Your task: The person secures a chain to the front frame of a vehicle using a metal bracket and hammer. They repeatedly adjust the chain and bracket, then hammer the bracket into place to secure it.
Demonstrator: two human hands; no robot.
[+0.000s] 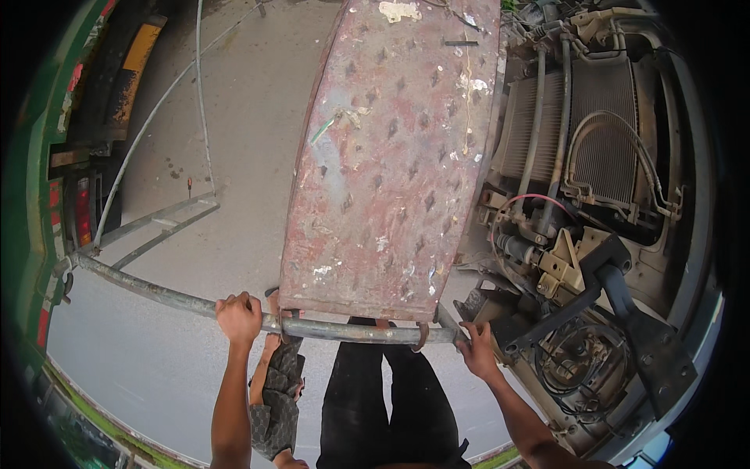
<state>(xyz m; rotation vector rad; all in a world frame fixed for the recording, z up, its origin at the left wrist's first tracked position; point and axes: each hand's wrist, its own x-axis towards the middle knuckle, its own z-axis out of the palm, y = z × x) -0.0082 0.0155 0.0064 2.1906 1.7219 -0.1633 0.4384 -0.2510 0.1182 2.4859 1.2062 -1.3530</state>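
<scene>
A long scaffold plank (387, 180), reddish metal with raised dimples and paint splashes, stretches away from me. Curved hooks at its near end sit over a grey scaffold pipe (351, 331) that runs across in front of my legs. My left hand (238, 316) is closed round this pipe, left of the plank. At the pipe's right end, my right hand (476, 349) has its fingers bent over the corner of the frame; part of its grip is hidden.
On the right stands a vehicle front with exposed radiators (605, 129), hoses and a black bracket (617, 301). A green truck body (31, 187) is at left, beside the frame's thin braces (148, 129). Another person's patterned clothing (277, 399) shows below the pipe. A screwdriver-like tool (189, 186) stands on the frame.
</scene>
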